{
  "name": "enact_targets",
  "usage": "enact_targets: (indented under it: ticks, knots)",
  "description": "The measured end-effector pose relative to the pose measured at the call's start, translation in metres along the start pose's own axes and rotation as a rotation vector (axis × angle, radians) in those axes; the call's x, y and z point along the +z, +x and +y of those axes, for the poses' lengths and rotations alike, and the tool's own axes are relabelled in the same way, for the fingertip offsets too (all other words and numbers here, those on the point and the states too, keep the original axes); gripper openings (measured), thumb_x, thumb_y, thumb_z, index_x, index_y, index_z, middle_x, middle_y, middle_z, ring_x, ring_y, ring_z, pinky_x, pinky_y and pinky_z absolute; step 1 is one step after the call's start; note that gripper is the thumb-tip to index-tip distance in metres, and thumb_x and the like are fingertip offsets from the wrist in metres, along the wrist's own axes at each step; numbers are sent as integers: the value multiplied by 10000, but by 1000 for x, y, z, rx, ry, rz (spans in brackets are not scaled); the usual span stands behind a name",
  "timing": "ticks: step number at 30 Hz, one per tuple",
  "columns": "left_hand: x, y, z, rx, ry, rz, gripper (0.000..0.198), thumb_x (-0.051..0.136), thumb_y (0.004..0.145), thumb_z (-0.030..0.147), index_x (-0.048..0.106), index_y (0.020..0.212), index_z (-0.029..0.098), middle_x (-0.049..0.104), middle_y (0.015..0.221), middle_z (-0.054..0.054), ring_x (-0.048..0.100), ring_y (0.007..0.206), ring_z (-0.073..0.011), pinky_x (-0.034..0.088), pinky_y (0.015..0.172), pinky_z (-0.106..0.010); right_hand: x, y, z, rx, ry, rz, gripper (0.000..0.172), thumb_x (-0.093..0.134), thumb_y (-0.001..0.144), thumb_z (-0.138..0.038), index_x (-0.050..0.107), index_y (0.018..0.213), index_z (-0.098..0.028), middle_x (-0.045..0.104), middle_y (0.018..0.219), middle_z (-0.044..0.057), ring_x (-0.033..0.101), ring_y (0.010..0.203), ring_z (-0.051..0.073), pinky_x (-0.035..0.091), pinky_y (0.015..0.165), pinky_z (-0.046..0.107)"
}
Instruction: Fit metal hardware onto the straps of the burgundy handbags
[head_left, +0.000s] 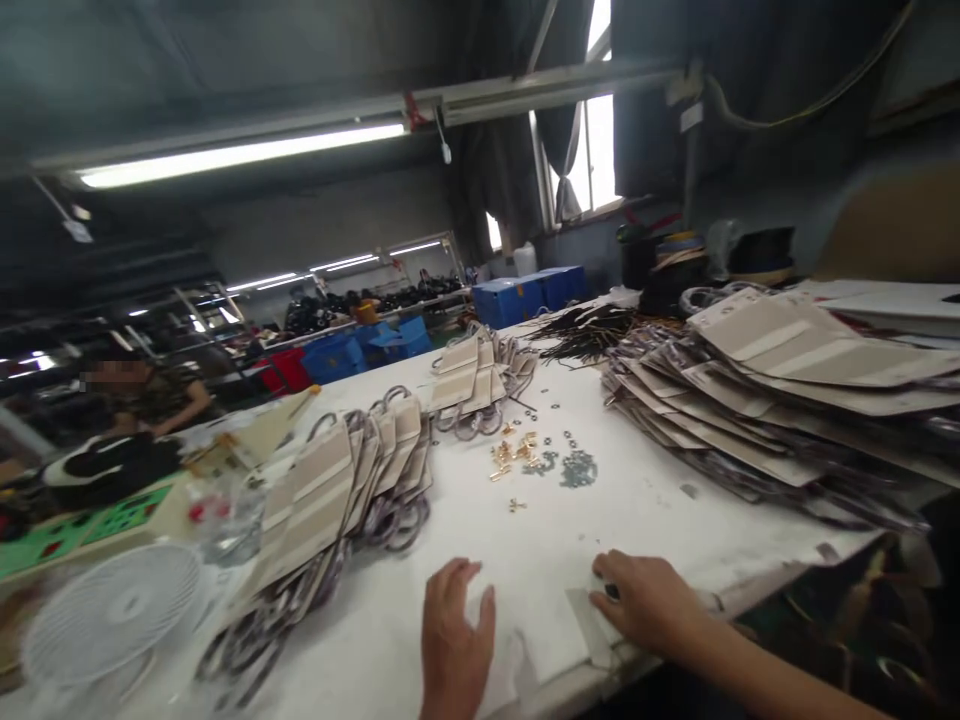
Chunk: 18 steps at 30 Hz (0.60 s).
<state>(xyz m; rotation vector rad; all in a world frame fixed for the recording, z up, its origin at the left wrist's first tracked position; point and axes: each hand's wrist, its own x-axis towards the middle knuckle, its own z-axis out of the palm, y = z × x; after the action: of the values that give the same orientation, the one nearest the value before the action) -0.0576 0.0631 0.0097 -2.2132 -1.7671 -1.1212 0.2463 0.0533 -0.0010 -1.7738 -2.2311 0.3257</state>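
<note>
My left hand (457, 635) hovers low over the white table (540, 560) near its front edge, thumb and fingers apart and nothing between them. To its right, my right hand (643, 602) is closed at the table edge, thumb and fingers curled around a small dark object (612, 591) whose kind I cannot make out. Beyond both hands lie small gold-coloured metal fittings (513, 452), a pile of small grey rings or washers (578, 469) and a few loose rings. Left of them, beige panels with looped handles (319, 485) stand in overlapping rows.
At right rises a large stack of similar beige panels (795, 350). Dark cords (585, 330) lie at the back, with blue boxes (525, 292) behind. A white round fan (112, 610) stands front left. A person (161, 395) sits at the left.
</note>
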Motion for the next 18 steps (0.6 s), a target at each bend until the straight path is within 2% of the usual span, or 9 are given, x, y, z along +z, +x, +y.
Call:
enact_targets:
  ticks: [2, 5, 6, 8, 10, 12, 16, 18]
  knots:
    - [-38, 26, -44, -87, 218, 35, 394, 528, 956, 384, 690, 1242, 167, 640, 1355, -182, 562, 1287, -345, 414, 1159, -517, 3, -2, 3, 14, 0, 2, 235, 544, 959, -379, 693, 1079, -241, 763, 1025, 70, 741, 965, 327, 485, 814, 394]
    - [-90, 58, -116, -322, 492, 36, 595, 473, 953, 436, 563, 1414, 70, 451, 1571, -248, 407, 1451, -414, 308, 1207, -562, 9, 0, 4, 39, 3, 6, 239, 526, 972, -409, 685, 1066, -256, 767, 1015, 62, 743, 934, 328, 483, 797, 402]
    - [-104, 65, -137, -420, 512, 5, 656, 477, 942, 457, 522, 1438, 29, 421, 1583, -285, 395, 1461, -433, 309, 1200, -566, 11, 1, 4, 43, 3, 10, 238, 525, 973, -415, 684, 1062, -261, 769, 1014, 61, 745, 930, 327, 483, 794, 402]
    - [-122, 71, -168, -516, 470, -109, 691, 549, 893, 503, 558, 1383, 15, 558, 1460, -298, 503, 1381, -428, 403, 1128, -509, 14, 3, 5, 49, 4, 17, 233, 526, 970, -418, 683, 1054, -268, 773, 1008, 63, 748, 931, 326, 485, 792, 399]
    - [-131, 72, -183, -532, 418, -180, 581, 622, 841, 522, 662, 1249, 111, 711, 1269, -212, 621, 1250, -386, 479, 1027, -435, 18, 4, 5, 57, 12, 31, 226, 530, 963, -411, 687, 1041, -268, 777, 1000, 70, 751, 925, 327, 487, 791, 401]
    - [-132, 71, -186, -532, 391, -197, 430, 649, 816, 531, 723, 1077, 197, 779, 1083, -133, 692, 1114, -354, 512, 932, -397, 20, 4, 5, 64, 24, 54, 218, 543, 950, -400, 694, 1031, -264, 780, 994, 79, 751, 917, 329, 490, 790, 406]
    - [-134, 83, -180, -569, 348, -155, 369, 611, 821, 550, 730, 833, 201, 755, 746, -98, 726, 825, -343, 528, 747, -391, 20, 3, 4, 67, 36, 76, 209, 557, 939, -385, 706, 1022, -264, 780, 992, 85, 754, 915, 330, 491, 783, 404]
    - [-143, 100, -177, -559, 321, -86, 398, 577, 845, 543, 733, 810, 179, 737, 698, -100, 716, 770, -327, 521, 698, -375, 17, 3, 3, 62, 31, 69, 215, 547, 947, -382, 703, 1033, -262, 778, 994, 81, 754, 917, 325, 488, 781, 396]
